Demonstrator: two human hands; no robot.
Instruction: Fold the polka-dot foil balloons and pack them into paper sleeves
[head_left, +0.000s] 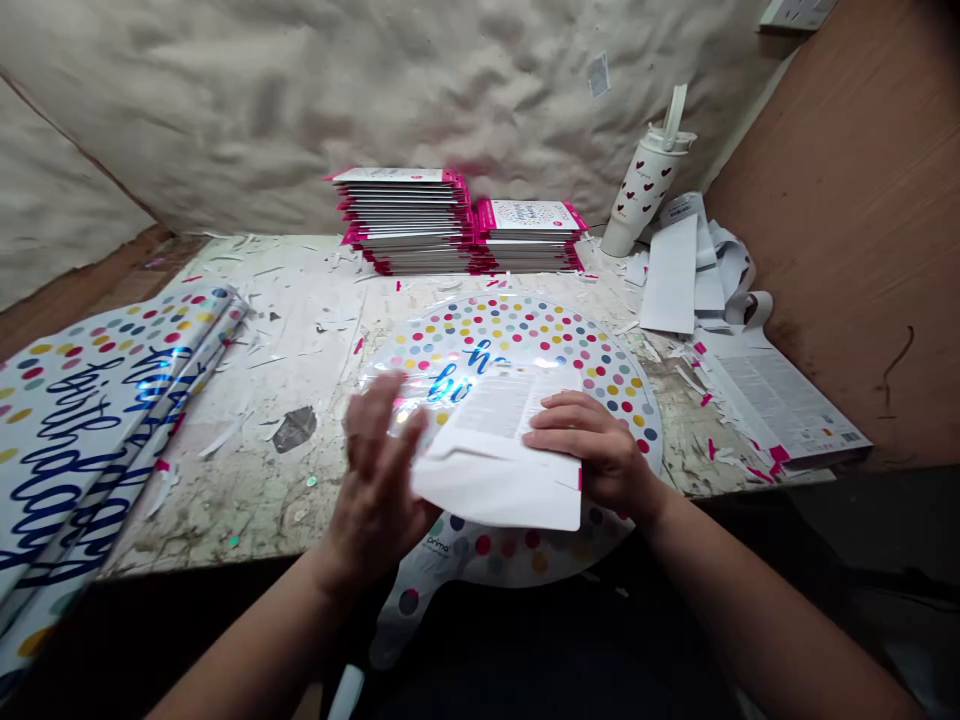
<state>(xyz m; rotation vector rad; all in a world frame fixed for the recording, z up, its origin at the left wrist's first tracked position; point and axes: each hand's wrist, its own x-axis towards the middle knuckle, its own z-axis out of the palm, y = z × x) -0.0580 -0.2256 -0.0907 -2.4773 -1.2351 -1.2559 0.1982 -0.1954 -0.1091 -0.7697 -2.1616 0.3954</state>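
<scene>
A flat round foil balloon (525, 340) with coloured dots and blue lettering lies at the near edge of the worn table (300, 350). A white card sheet (499, 465) with printed text and a pink corner rests on the balloon. My right hand (592, 450) presses down on the card's right side, fingers bent over it. My left hand (379, 470) is blurred at the card's left edge, its fingers stretched out and flat against the balloon.
Two stacks of pink-edged packaged cards (409, 220) (529, 235) stand at the back. A heap of folded dotted balloons (82, 420) lies at the left. A white tumbler with hearts (645, 190) and loose white sheets (675, 275) (780, 400) are at the right. Paper scraps litter the table.
</scene>
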